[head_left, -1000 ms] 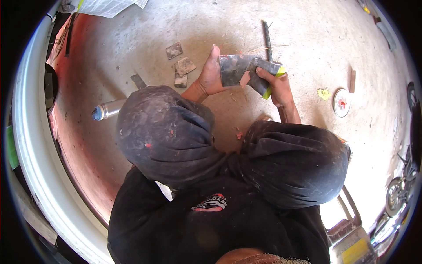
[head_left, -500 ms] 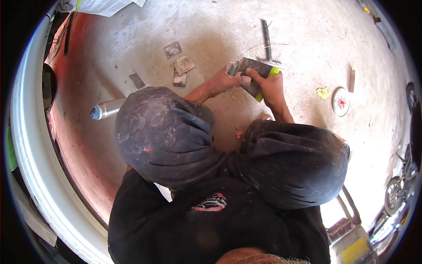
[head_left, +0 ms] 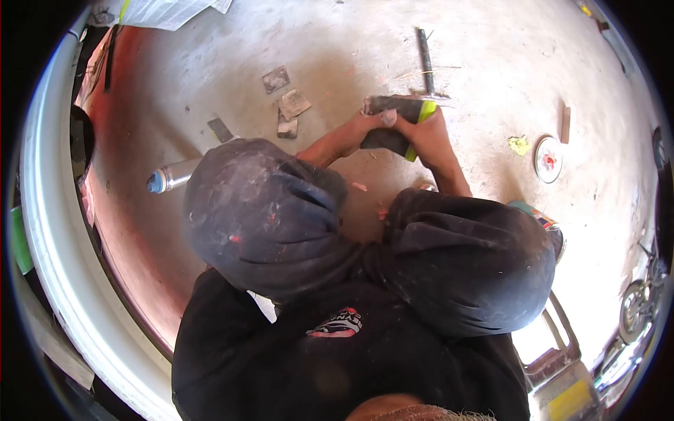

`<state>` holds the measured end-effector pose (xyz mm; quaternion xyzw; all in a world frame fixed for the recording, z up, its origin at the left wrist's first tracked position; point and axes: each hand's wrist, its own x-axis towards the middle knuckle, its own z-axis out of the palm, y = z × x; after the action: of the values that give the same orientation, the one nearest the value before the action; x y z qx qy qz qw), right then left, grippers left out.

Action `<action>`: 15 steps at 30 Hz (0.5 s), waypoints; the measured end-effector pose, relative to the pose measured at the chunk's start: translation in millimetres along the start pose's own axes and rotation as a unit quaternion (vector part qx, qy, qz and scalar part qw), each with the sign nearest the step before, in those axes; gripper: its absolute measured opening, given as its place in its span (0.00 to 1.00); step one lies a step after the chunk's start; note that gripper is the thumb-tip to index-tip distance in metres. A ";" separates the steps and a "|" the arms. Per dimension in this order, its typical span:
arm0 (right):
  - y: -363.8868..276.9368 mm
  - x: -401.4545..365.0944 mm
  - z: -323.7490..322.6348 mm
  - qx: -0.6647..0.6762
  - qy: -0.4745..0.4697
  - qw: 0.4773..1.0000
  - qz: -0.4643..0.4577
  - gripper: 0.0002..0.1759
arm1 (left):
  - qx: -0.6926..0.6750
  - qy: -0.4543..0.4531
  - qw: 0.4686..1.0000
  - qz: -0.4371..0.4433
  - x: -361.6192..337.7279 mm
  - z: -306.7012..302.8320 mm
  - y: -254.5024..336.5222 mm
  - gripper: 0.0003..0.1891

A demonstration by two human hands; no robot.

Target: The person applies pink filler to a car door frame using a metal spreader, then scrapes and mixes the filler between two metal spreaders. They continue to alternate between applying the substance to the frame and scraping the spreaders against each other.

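Note:
Between my knees, above the concrete floor, both hands hold a dark, flat rectangular piece [head_left: 387, 140] with a bright lime-green band across its right end. My left hand [head_left: 349, 134] grips its left end, thumb on top. My right hand [head_left: 432, 135] is closed on the banded end, its thumb meeting the left thumb over the middle. Just beyond the piece lies a tool with a black handle [head_left: 425, 56] and a thin crosspiece. Left of my hands, several worn, thin rectangular pieces [head_left: 295, 102] lie on the floor, two of them overlapping.
A cylindrical container with a blue end [head_left: 168, 175] lies by my left knee. To the right are a round lid with red smears [head_left: 548, 159], a crumpled yellow-green scrap [head_left: 519, 145] and a brown strip [head_left: 565, 125]. A can [head_left: 554, 235] stands beside my right knee. A white panel [head_left: 53, 210] curves along the left.
The dark piece has turned slightly and come to a more level angle, shifting a little left. My right hand has moved left with it, and the thumbs are closer together.

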<state>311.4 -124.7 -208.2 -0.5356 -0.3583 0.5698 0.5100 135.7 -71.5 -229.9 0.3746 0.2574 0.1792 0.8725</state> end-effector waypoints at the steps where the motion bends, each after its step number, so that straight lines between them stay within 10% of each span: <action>1: -1.7 0.4 0.3 0.031 0.014 0.999 -0.006 0.16 | -0.027 0.003 1.000 0.013 2.8 -5.4 -5.7 0.29; 4: -2.3 1.5 -4.2 0.095 0.078 0.992 0.022 0.15 | 0.057 0.043 0.992 0.100 2.8 -4.8 -3.1 0.29; 7: 7.9 -5.1 -0.9 -0.060 0.043 0.996 0.047 0.16 | 0.111 0.012 0.994 -0.014 1.7 -6.1 -0.5 0.29; 15: 4.1 -1.7 1.2 0.094 0.020 0.995 0.027 0.14 | -0.059 0.010 0.998 0.011 5.3 -16.6 -4.2 0.29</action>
<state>309.2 -127.0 -211.5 -0.5061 -0.2787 0.6039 0.5491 130.7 -62.2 -244.4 0.3239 0.2505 0.2075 0.8884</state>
